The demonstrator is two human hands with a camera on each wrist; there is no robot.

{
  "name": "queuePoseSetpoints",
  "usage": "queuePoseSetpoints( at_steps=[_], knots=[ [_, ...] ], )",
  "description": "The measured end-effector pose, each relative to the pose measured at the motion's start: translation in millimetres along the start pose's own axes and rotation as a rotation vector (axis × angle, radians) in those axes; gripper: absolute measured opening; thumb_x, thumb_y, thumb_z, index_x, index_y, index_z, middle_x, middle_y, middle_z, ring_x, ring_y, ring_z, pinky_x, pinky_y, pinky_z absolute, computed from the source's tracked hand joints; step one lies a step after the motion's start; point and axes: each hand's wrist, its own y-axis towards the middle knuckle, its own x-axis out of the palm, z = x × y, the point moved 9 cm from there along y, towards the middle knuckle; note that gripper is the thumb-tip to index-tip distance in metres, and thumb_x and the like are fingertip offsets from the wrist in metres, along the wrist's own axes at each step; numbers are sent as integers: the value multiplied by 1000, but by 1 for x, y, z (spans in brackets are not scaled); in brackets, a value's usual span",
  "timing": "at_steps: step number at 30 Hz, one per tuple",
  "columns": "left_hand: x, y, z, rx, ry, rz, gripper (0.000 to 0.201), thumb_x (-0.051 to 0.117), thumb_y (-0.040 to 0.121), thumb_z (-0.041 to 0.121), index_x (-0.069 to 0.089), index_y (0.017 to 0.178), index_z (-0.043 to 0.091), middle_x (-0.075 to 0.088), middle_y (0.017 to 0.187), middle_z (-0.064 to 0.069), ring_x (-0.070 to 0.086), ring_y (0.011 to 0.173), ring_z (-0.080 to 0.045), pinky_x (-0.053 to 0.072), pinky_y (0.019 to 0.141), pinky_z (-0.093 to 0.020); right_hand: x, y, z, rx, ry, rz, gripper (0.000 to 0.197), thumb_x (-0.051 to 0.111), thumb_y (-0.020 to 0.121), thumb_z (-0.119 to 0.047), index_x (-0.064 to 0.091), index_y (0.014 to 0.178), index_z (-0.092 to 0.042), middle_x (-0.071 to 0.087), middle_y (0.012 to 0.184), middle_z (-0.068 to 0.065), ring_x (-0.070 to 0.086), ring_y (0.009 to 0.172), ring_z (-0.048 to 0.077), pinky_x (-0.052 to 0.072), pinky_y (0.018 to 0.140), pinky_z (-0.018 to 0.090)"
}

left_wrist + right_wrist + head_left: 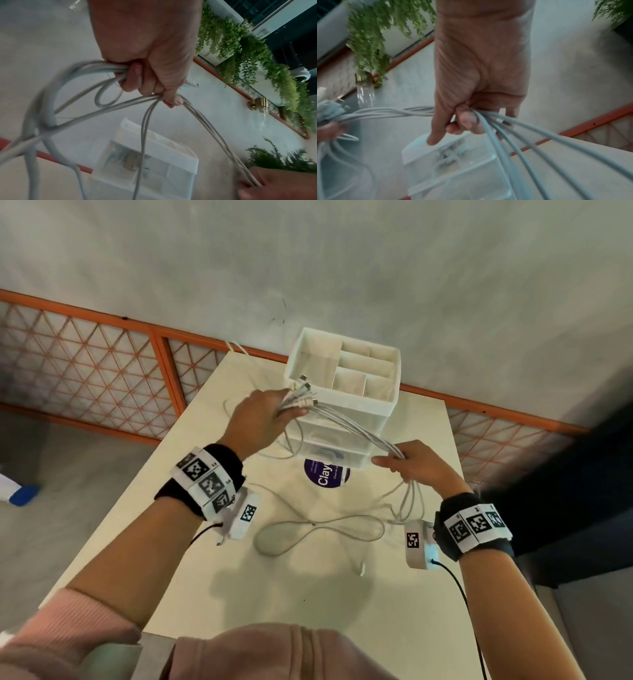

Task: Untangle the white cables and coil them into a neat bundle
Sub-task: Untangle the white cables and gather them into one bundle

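Observation:
Several white cables [356, 428] stretch in the air between my two hands above the table. My left hand [260, 419] grips them near their plug ends [305, 393], which stick out past the fist. In the left wrist view its fingers [137, 79] curl round the cables [96, 108]. My right hand [411, 460] holds the same strands lower right, fingers [467, 120] curled on the cables [513, 136], index finger extended. Slack loops [322, 530] lie on the table [424, 594] below.
A white drawer organiser [346, 392] with open top compartments stands at the table's far side, just behind the cables. A purple round sticker [325, 477] lies at its foot. An orange lattice railing [102, 364] runs behind the table. Floor lies left and right.

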Motion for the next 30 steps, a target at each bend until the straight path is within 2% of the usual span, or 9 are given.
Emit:
queuePoseSetpoints(
  at_steps=[4, 8, 10, 12, 15, 17, 18, 22, 30],
  knots=[
    [-8, -1, -22, -68, 70, 16, 41, 57, 87, 45, 64, 97, 5, 66, 85, -24, 61, 80, -40, 37, 61, -35, -10, 7, 21, 42, -37, 138, 42, 67, 82, -43, 55, 56, -13, 50, 50, 2, 48, 50, 17, 35, 50, 24],
    [-3, -6, -37, -79, 169, 22, 43, 60, 86, 42, 65, 96, 1, 65, 83, -29, 59, 81, -44, 34, 60, -37, -9, 19, 29, 1, -4, 259, 43, 73, 78, -36, 43, 53, -18, 45, 51, 2, 41, 55, 23, 32, 52, 30],
    [7, -7, -44, -102, 207, 4, 42, 60, 86, 42, 66, 108, 6, 66, 88, -28, 59, 86, -45, 40, 64, -42, -1, 27, 37, -2, -14, 278, 31, 76, 75, -31, 51, 65, -15, 57, 68, 8, 52, 69, 28, 40, 66, 38],
    [21, -7, -54, -143, 229, -30, 43, 58, 87, 44, 65, 112, 10, 67, 92, -26, 59, 89, -43, 42, 69, -42, 19, 32, 42, 18, -32, 228, 39, 80, 71, -21, 59, 100, -9, 59, 104, 14, 56, 98, 30, 42, 90, 46],
    [47, -5, -61, -174, 227, -101, 40, 56, 89, 42, 66, 107, 8, 67, 92, -23, 59, 90, -41, 36, 66, -37, 50, 30, 28, -43, -79, 290, 74, 84, 63, -16, 45, 126, -10, 43, 122, 12, 42, 110, 25, 32, 95, 40],
    [60, -6, -66, -191, 215, -122, 38, 56, 89, 41, 66, 108, 10, 66, 92, -23, 58, 90, -41, 31, 65, -34, 67, 23, 3, -211, -74, 411, 62, 81, 64, -14, 48, 116, -7, 45, 113, 11, 43, 99, 22, 31, 92, 28],
    [64, -7, -69, -207, 210, -130, 38, 56, 89, 41, 66, 110, 10, 66, 93, -23, 58, 91, -42, 30, 66, -33, 83, 22, -7, -285, -37, 377, 49, 77, 68, -10, 50, 108, -5, 48, 104, 9, 45, 91, 19, 35, 90, 23],
    [75, -8, -87, -262, 210, -144, 40, 58, 89, 39, 64, 112, 7, 66, 97, -25, 57, 95, -43, 35, 68, -36, 170, 31, -11, -315, 21, -161, 12, 65, 79, 2, 62, 89, -4, 54, 80, 2, 47, 62, 12, 45, 68, 35],
    [85, -23, -97, -291, 166, -179, 39, 60, 86, 43, 68, 105, 10, 66, 87, -26, 59, 87, -43, 37, 65, -37, 231, 33, 10, -266, -315, -267, 23, 57, 84, -6, 62, 106, -10, 53, 110, 9, 44, 110, 27, 36, 92, 34]
  ],
)
